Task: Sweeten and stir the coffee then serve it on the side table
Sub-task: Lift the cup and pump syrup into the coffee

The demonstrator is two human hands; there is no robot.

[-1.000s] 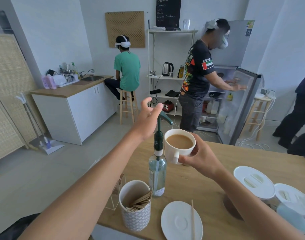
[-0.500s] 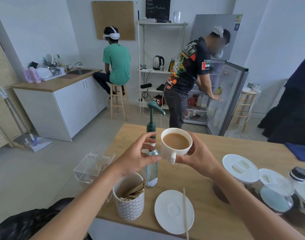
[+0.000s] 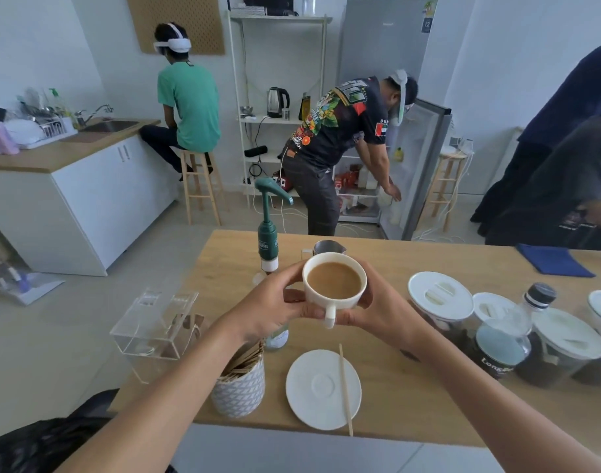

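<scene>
Both hands, left hand (image 3: 275, 307) and right hand (image 3: 377, 310), had fingers clamped round the nearly full cup (image 3: 333, 287), held above the worktop (image 3: 428, 397). Any tilt risked spilling coffee.

Both forearms bare, extended forward from lower frame, converging at centre. Left hand (image 3: 271, 308) cupped around left side of cup (image 3: 333, 288), fingers (image 3: 300, 297) curled on wall. Right hand (image 3: 377, 312) mirrors on right side, fingertips under base near handle. Cup raised, level, held between both palms.
</scene>
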